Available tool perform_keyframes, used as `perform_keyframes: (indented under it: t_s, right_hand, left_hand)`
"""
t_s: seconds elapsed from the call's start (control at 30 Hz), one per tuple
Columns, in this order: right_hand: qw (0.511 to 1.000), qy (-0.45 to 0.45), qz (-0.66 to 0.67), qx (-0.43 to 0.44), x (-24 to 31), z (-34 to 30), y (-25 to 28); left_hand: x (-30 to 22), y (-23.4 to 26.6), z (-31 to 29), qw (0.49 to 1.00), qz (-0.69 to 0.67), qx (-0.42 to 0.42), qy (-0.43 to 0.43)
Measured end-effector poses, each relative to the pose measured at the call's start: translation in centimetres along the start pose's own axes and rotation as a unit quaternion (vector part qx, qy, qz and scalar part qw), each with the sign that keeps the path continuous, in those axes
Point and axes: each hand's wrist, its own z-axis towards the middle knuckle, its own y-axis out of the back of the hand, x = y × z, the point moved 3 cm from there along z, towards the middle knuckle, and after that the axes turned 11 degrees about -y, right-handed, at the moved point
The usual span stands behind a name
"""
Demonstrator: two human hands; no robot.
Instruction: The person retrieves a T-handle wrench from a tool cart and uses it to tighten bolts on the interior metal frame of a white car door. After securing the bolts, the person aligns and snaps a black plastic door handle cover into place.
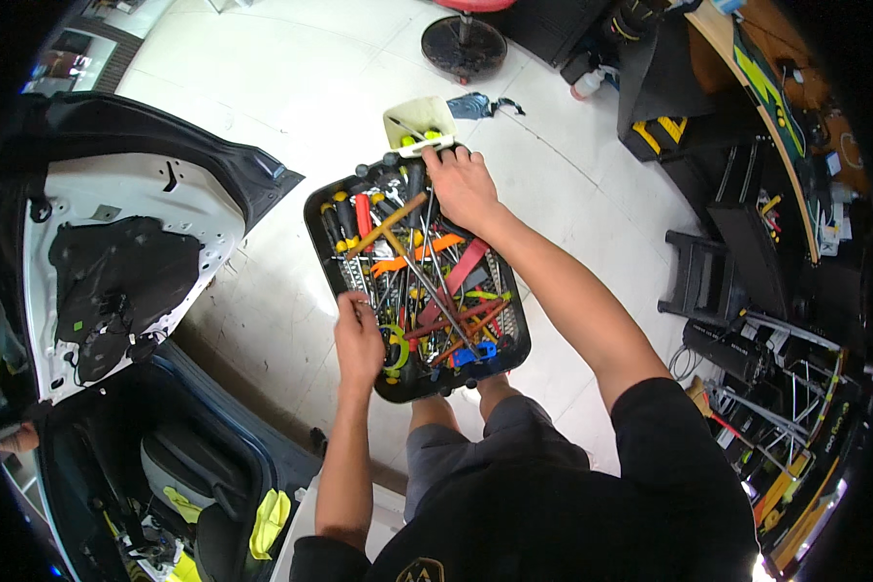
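Observation:
A black tray point(520, 335) sits in front of my legs, heaped with hand tools. Screwdrivers with yellow-and-black handles point(345, 215), a red-handled tool point(363, 215), an orange tool point(427, 251), a wooden T-shaped handle point(370, 233) and long metal rods lie in it. My right hand point(462, 186) reaches over its far end, fingers bent at the near rim of a small cream bin point(391, 124); their tips are partly hidden. At the tray's left side my left hand point(359, 341) is closed, fingers curled; whatever they hold is hidden.
To the left stands a car with its door point(145, 242) open and yellow-green cloths point(270, 524) inside. A round stool base point(463, 48) is ahead. On the right are a black step stool point(700, 278), a workbench point(761, 107) and a rack of tools point(786, 417).

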Motion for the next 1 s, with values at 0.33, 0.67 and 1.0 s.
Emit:
perform_keyframes:
  t_s: [0.33, 0.67, 1.0]
  right_hand:
    - [0.975, -0.132, 0.172, 0.056, -0.7, -5.8, 6.5]
    - [0.813, 0.033, 0.579, 0.058, 0.9, -17.2, 7.2]
    - [0.695, -0.075, 0.688, 0.197, 9.0, -19.9, 5.2]
  left_hand:
    - [-0.8, 0.3, -3.2, 0.975, -0.190, 0.060, 0.099]
    - [-15.6, 5.7, 0.2, 0.976, -0.080, 0.058, -0.196]
    - [-15.9, 6.4, -2.6, 0.981, 0.111, 0.116, -0.107]
